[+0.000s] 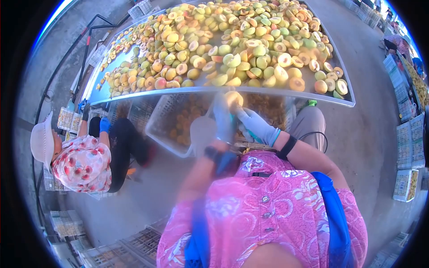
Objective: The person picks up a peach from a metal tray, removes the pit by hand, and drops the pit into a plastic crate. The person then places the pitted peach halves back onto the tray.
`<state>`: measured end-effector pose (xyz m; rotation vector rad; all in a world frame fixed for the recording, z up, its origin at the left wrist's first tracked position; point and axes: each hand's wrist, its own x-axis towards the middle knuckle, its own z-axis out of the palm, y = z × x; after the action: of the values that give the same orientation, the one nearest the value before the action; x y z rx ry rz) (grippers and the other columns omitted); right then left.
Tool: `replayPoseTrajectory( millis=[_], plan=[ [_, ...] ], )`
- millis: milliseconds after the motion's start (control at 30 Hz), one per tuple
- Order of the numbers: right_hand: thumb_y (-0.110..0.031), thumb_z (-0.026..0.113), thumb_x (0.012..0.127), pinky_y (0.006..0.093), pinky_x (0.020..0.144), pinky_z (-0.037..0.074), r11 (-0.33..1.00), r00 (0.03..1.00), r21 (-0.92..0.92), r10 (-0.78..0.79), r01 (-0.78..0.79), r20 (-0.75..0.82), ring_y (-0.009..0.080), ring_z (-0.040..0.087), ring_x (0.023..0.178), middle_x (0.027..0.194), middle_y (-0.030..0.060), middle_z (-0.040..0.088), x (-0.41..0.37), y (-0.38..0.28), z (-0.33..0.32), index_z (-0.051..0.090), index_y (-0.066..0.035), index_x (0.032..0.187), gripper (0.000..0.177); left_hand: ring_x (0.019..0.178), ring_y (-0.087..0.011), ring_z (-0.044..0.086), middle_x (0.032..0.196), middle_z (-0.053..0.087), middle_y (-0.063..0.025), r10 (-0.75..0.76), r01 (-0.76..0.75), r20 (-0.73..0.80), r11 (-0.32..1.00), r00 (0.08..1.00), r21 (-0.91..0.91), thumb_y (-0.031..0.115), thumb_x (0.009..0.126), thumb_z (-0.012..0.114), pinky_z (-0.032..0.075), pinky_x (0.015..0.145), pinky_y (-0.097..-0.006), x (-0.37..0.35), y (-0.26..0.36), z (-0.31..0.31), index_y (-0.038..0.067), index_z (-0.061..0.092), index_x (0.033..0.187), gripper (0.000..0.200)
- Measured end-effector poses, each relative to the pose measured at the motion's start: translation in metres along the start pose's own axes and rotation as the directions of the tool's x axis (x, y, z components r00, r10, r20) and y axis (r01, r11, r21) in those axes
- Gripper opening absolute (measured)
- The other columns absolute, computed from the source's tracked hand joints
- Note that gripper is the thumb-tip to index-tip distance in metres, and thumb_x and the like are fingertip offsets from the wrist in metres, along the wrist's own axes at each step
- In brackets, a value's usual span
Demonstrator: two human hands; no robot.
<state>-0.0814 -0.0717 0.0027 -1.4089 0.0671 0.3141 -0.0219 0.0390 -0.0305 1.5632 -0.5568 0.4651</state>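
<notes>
My left hand (223, 117), in a pale grey glove, is raised at the near edge of the metal table (286, 92). It is closed around a yellow peach (234, 98), and the hand is blurred by motion. Just to the right, my right hand (260, 127) wears a similar glove with teal on it. Its fingers are curled and point toward the peach; whatever they hold is hidden. Many halved peaches (259, 50), yellow, green and reddish, lie heaped on the table beyond both hands.
Below the table edge, a white plastic crate (155, 117) of fruit stands between my legs and a co-worker (82, 158) seated at left. Stacked crates (409, 145) line the right side. More crates (120, 250) stand behind at lower left.
</notes>
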Motion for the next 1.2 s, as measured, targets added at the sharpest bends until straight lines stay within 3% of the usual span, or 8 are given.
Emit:
replayPoseTrajectory(
  millis=[33,67,100,200,400,600,700,1200],
  plan=[
    [-0.038,0.043,0.099,0.0253,0.062,0.044,0.997,0.995,0.019,0.080,-0.081,0.061,0.0116,0.053,0.069,0.084,0.0010,0.059,0.000,0.001,-0.004,0.058,-0.001,0.109,0.041,0.099,-0.0179,0.058,0.111,0.061,-0.0110,-0.001,0.001,0.000,1.000,1.000,0.001,0.045,0.100,0.040,0.048,0.088,-0.0300,0.000,0.004,-0.002,0.001,0.056,0.115,0.049],
    [-0.038,0.044,0.099,0.0223,0.057,0.041,0.986,0.980,0.032,0.156,-0.161,0.121,0.0085,0.050,0.066,0.080,-0.0020,0.056,0.000,0.002,-0.007,0.058,-0.002,0.109,0.040,0.096,-0.0178,0.059,0.107,0.062,-0.0114,-0.374,0.355,0.024,0.857,0.927,-0.375,0.045,0.099,0.041,0.048,0.086,-0.0296,0.001,0.007,-0.004,0.001,0.057,0.113,0.049],
    [-0.038,0.044,0.099,0.0223,0.057,0.041,0.986,0.980,0.034,0.156,-0.161,0.120,0.0085,0.050,0.066,0.080,-0.0020,0.056,-0.002,-0.001,-0.008,0.058,-0.002,0.109,0.040,0.094,-0.0177,0.060,0.104,0.063,-0.0117,-0.658,0.589,0.186,0.467,0.730,-0.659,0.045,0.099,0.042,0.049,0.084,-0.0292,0.005,0.013,-0.006,0.001,0.058,0.111,0.048],
    [-0.040,0.045,0.099,0.0193,0.050,0.034,0.916,0.937,0.255,0.246,-0.308,0.247,0.0042,0.044,0.061,0.076,-0.0044,0.052,-0.010,-0.009,-0.008,0.058,-0.004,0.108,0.039,0.090,-0.0185,0.062,0.099,0.064,-0.0121,-0.711,0.631,0.280,0.289,0.645,-0.720,0.045,0.099,0.043,0.050,0.081,-0.0296,0.010,0.010,-0.010,0.000,0.058,0.110,0.049],
    [-0.040,0.045,0.099,0.0204,0.045,0.033,0.982,0.979,0.072,0.165,-0.175,0.124,0.0045,0.043,0.052,0.072,-0.0049,0.050,-0.013,-0.020,0.001,0.056,-0.007,0.102,0.036,0.091,-0.0214,0.063,0.098,0.065,-0.0130,-0.574,0.551,0.095,0.708,0.813,-0.442,0.043,0.098,0.045,0.052,0.081,-0.0309,0.008,0.016,-0.009,-0.002,0.059,0.109,0.048],
    [-0.044,0.046,0.098,0.0206,0.042,0.031,0.936,0.929,0.202,0.222,-0.288,0.296,0.0041,0.042,0.050,0.068,-0.0053,0.048,-0.005,0.002,-0.010,0.056,-0.007,0.101,0.039,0.090,-0.0211,0.063,0.097,0.065,-0.0135,-0.730,0.650,0.250,0.333,0.637,-0.683,0.040,0.099,0.044,0.052,0.080,-0.0299,0.010,0.007,-0.013,-0.003,0.060,0.106,0.046],
    [-0.044,0.045,0.098,0.0211,0.040,0.029,0.987,0.977,0.031,0.149,-0.155,0.151,0.0050,0.040,0.049,0.066,-0.0057,0.047,-0.006,-0.003,-0.003,0.054,-0.007,0.103,0.038,0.091,-0.0221,0.063,0.097,0.065,-0.0147,-0.604,0.530,0.039,0.664,0.796,-0.528,0.040,0.099,0.045,0.052,0.080,-0.0307,0.004,0.007,-0.005,-0.003,0.060,0.106,0.046],
    [-0.043,0.042,0.099,0.0234,0.037,0.027,0.875,0.878,0.290,0.254,-0.387,0.406,0.0073,0.037,0.043,0.062,-0.0056,0.044,-0.005,0.005,-0.011,0.050,-0.013,0.097,0.030,0.087,-0.0173,0.063,0.096,0.065,-0.0112,-0.684,0.643,0.285,0.346,0.671,-0.683,0.043,0.099,0.042,0.051,0.079,-0.0306,0.011,0.013,-0.016,-0.002,0.059,0.107,0.049]
  ],
)
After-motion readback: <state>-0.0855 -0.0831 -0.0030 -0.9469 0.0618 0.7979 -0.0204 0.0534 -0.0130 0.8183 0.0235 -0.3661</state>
